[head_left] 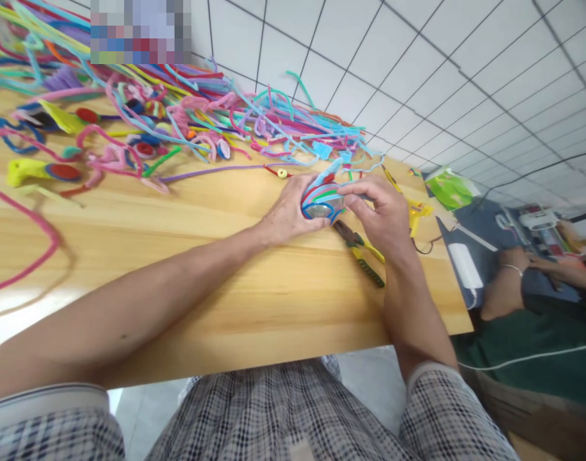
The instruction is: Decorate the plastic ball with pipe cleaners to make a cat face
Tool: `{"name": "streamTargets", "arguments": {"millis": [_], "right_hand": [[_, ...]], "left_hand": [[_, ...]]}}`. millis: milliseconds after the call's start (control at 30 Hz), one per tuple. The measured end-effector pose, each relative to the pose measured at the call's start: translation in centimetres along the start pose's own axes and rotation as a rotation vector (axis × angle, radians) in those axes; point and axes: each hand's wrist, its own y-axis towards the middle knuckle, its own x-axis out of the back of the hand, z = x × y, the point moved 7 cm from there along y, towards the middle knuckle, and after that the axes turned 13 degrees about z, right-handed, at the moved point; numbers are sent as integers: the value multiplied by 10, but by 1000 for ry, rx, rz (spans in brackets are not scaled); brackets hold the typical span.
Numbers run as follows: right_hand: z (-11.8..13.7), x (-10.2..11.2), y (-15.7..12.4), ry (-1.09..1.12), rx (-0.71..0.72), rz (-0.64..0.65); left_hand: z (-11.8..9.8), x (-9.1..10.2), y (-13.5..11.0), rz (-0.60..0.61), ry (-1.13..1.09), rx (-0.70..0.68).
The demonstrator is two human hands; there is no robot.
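Observation:
My left hand (293,208) is closed round a small rounded object (319,210) wrapped in coloured pipe cleaners, red, green, blue and light blue, with a shiny clear or silvery face ringed in blue. At its right side my right hand (382,208) pinches the end of a light blue pipe cleaner (341,190) lying along the object; the fingertips partly hide it. Under and beside my right hand lie pliers (364,259) with dark jaws and green-yellow handles. Just beyond my left hand is a red pipe cleaner with a small yellow bead (282,173).
Many loose pipe cleaners (201,121) spread along the back of the wooden table (201,205). Several twisted pieces lie at the left. A yellow tool (419,211), a green packet (451,187) and a white block with a cable (465,266) are at the right, near another person's arm (506,285).

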Motion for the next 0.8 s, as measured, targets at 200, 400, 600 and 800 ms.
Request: {"name": "streamTargets", "arguments": {"millis": [200, 400, 600, 800], "right_hand": [[-16, 4, -3, -3, -4, -92], [-24, -4, 0, -33, -73, -71], [-24, -7, 1, -48, -35, -70], [-21, -9, 1, -61, -33, -67]], "left_hand": [[3, 2, -4, 1, -46, 18], [0, 4, -6, 34, -66, 19], [1, 2, -4, 25, -76, 24], [5, 1, -4, 20, -67, 18]]}}
